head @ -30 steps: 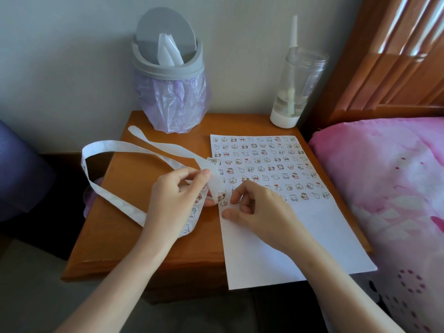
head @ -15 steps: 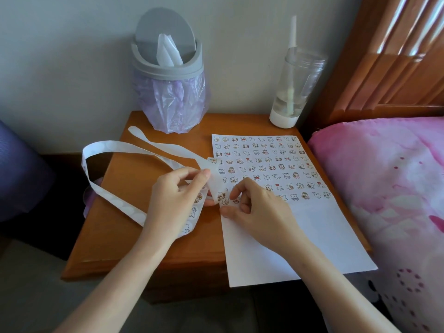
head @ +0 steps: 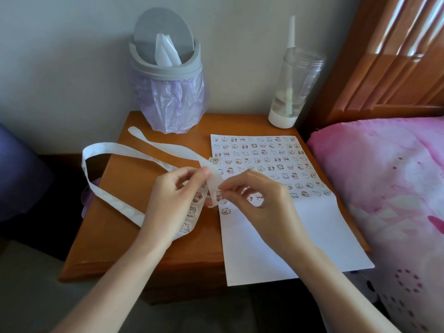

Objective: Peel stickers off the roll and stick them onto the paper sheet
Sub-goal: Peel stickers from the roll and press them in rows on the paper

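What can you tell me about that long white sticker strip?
The sticker strip is a long, thin, white ribbon that looks like paper. It loops off the left edge of the wooden table and back, and one loose end lies near the bin. Little cartoon stickers show on the part under the left hand, which holds it. There the strip bends upward, and the right hand pinches it with its fingers, at the edge of the paper sheet.

1 head-worn wide-angle view — forward and down, close above the wooden bedside table [head: 120, 236]
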{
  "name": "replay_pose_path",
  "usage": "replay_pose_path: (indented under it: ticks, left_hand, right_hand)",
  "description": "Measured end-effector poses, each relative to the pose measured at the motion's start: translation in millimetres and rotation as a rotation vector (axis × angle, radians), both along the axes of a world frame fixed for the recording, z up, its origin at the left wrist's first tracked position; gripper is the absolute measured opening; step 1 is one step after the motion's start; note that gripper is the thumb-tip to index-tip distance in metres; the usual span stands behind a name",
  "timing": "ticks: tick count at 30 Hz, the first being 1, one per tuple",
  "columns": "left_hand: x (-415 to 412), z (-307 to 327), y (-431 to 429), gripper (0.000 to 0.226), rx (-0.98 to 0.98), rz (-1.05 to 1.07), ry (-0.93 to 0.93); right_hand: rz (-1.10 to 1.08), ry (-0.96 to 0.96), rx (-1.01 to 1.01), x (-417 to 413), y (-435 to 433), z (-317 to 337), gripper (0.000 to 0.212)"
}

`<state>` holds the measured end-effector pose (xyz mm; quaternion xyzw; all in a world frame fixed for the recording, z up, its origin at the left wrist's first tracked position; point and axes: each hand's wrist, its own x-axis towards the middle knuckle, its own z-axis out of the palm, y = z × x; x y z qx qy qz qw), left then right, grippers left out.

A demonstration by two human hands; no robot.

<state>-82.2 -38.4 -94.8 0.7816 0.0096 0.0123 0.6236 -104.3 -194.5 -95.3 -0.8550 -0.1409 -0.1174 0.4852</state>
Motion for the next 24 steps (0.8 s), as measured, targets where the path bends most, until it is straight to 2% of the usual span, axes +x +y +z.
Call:
replay_pose_path:
  ticks: [7,13,20,24]
  left_hand:
    - [-3.8,6.8,-2.2,0.031,-0.157,-0.047,0.106]
    - [-6.0,6.5,-1.5,0.016,-0.092,-0.085,0.059]
    - [-4.7,2.8,-2.9,0.016,-0.045,-0.08,0.011]
    - [-4.0,0.8,-3.1,0.014,-0.029,-0.077,-0.003]
  right_hand:
    - [-0.047,-0.01,0.074,1.9,-2.9,1.0,0.011]
    - [-0.044,-0.034,0.049,3.4,-5.5,1.3,0.01]
    - [-0.068,-0.041,-0.006,2.7,-4.6,1.9,0.009]
    - [-0.093,-0.075,-0.118,4.3,-4.0,0.7,0.006]
